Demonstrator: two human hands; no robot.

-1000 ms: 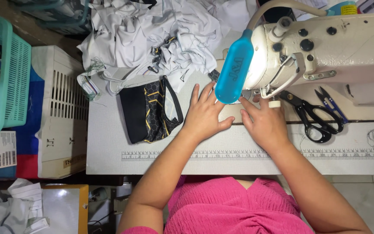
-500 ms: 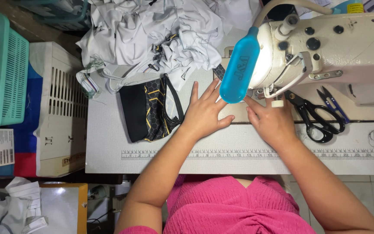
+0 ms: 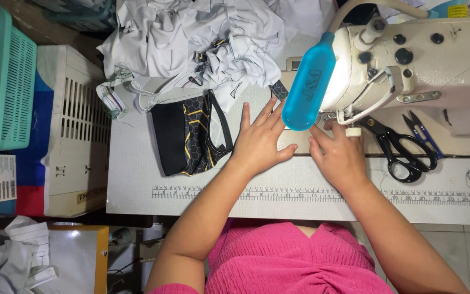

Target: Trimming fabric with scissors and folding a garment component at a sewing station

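cream sewing machine [image 3: 409, 71] fills the upper right of the white table [image 3: 137, 179], with a blue lamp [image 3: 308, 81] clipped at its head. a big heap of pale grey fabric pieces [image 3: 191, 38] sits at the back of the table. a single black piece with yellow hex print [image 3: 189, 139] lies apart from it, just left of the hands. judging by that, most of the pile looks unsewn and the run seems early; which heap is finished work cannot be told.

left hand [image 3: 259, 141] lies flat, palm down, fingers spread and pointing toward the needle area, pressing on the table just beside the black piece. right hand [image 3: 341, 158] is palm down under the machine head, fingers extended toward the presser foot. neither hand is clenched or grasping. the piece under the needle is hidden by the lamp and the hands.

black scissors [image 3: 401, 152] and small blue snips [image 3: 422, 133] rest right of the right hand, untouched.
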